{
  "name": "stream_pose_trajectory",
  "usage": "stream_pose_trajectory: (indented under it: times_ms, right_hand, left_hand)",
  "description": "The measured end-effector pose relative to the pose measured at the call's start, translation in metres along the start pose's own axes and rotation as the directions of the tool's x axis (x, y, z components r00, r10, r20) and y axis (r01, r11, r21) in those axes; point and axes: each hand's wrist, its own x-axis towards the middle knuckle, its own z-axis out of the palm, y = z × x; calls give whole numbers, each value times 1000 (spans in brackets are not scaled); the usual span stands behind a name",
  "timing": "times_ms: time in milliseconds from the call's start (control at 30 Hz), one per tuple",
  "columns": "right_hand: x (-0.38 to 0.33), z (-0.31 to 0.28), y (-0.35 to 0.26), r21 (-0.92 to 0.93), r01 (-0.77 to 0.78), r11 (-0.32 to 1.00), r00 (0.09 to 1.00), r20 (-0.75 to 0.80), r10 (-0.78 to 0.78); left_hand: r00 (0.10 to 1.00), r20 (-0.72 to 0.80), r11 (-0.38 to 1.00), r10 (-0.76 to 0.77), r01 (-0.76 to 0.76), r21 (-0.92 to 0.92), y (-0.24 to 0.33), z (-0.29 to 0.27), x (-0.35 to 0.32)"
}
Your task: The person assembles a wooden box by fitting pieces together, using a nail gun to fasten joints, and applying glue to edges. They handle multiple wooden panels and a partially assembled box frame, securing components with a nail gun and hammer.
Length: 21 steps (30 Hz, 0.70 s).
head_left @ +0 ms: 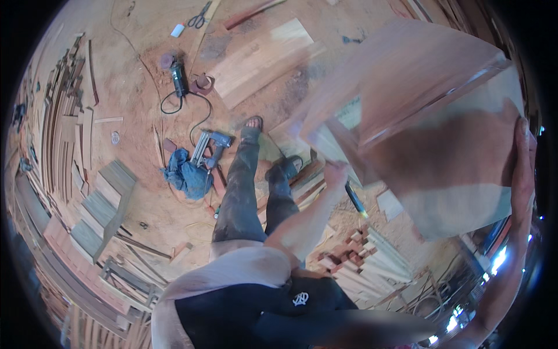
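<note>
Along the left rim, stacks of planks point(70, 145) crowd the floor point(139, 87), leaving a strip of bare sawdust-covered ground between them and the person's legs point(244, 192); on that strip lie a grinder point(179, 78) with its looped cord, a nail gun point(210, 148) and a crumpled blue cloth point(186, 177), the cloth touching the nail gun's lower end; scissors point(199, 15) lie near the top edge. The left hand point(335, 173) is closed on the lower left corner of a large wooden box point(418, 110) held up close to the camera, with a pencil point(354, 199) jutting out below the hand; how the fingers sit on the pencil is hard to make out. The box is blurred and hides much of the floor behind it; the right hand point(523, 168) lies flat and open against its right edge, at the dark rim. Below the box lies a pile of short wood offcuts point(354, 256).
</note>
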Motion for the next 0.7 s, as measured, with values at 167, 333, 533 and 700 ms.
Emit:
stream_pose_trajectory:
  times_ms: [167,333,533,700]
  right_hand:
    - [45,79,-63,-162,163,973,979,147,-140]
    - [91,124,-87,-325,382,865,863,461,-208]
    - [130,244,-92,-313,565,764,825,197,-529]
    - [224,273,-125,-217,374,902,646,758,-86]
  left_hand:
    - [980,-44,923,-195,168,-346,14,-22,37]
    - [967,-66,834,-245,176,-523,46,-40,80]
    - [953,-91,724,-290,156,-672,71,-19,111]
    - [931,-106,627,-351,149,-765,85,7,130]
